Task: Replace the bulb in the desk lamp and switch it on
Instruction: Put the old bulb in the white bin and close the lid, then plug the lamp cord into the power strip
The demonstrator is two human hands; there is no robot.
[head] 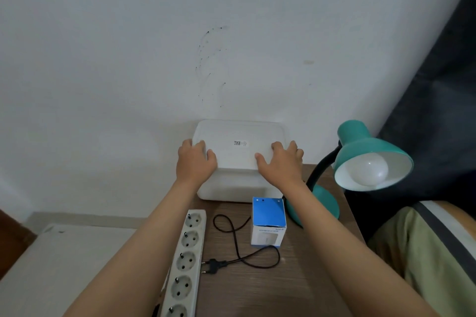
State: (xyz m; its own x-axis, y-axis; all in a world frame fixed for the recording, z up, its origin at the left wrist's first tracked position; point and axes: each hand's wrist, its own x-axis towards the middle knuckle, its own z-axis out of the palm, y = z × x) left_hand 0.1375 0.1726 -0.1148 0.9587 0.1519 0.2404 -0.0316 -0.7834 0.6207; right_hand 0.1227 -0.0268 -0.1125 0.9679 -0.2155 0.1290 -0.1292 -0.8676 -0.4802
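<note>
A teal desk lamp (pixel 360 152) stands at the table's right side, its shade tilted toward me with a white bulb (pixel 367 170) screwed inside. Its black cord (pixel 234 239) loops across the wood and ends in an unplugged plug (pixel 213 264) beside a white power strip (pixel 186 262). A blue and white bulb box (pixel 268 221) stands upright near the lamp's base. My left hand (pixel 195 162) and my right hand (pixel 280 162) rest on the left and right edges of the lid of a white plastic container (pixel 239 157) at the wall.
The brown wooden table (pixel 257 291) is small; its right edge runs close to my knee in green fabric (pixel 432 252). A white surface (pixel 64 260) sits lower on the left. A dark curtain (pixel 443 72) hangs at the right behind the lamp.
</note>
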